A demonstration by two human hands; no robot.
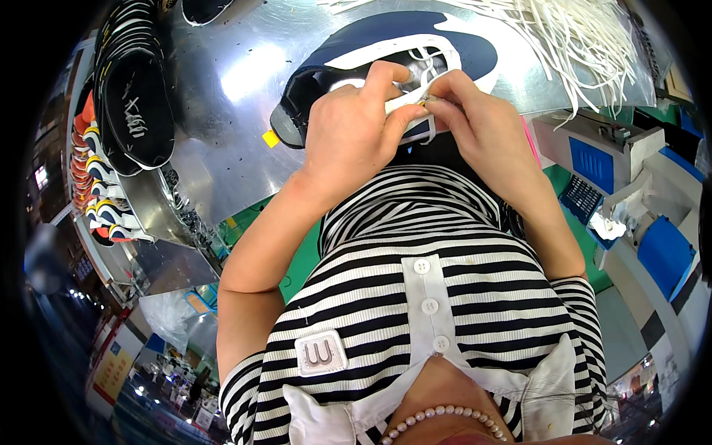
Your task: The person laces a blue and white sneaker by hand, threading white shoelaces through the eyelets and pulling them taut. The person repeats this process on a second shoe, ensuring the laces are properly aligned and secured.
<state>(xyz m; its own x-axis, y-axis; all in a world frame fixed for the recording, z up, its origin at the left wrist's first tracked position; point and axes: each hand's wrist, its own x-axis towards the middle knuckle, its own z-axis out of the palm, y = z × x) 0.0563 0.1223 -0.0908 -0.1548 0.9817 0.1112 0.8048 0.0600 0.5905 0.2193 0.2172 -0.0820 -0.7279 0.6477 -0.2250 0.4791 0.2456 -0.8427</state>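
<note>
A navy and white shoe upper (371,37) lies at the near edge of the metal table, its black heel opening to the left. A white shoelace (428,67) runs loosely across its throat. My left hand (352,126) is closed on the upper's white edge, thumb and index finger on either side of it. Against that edge, the thumb and fingers of my right hand (478,122) pinch the lace. The thumb tips nearly meet, and the exact spot where the lace passes is partly hidden by the fingers. A small yellow tag (271,139) sits by the heel.
Stacked black shoe uppers (137,111) stand at the table's left side, with orange and white shoe parts (93,174) beside them. Many loose white laces (571,44) spread over the far right. A grey machine with a blue panel (592,165) stands right of the table.
</note>
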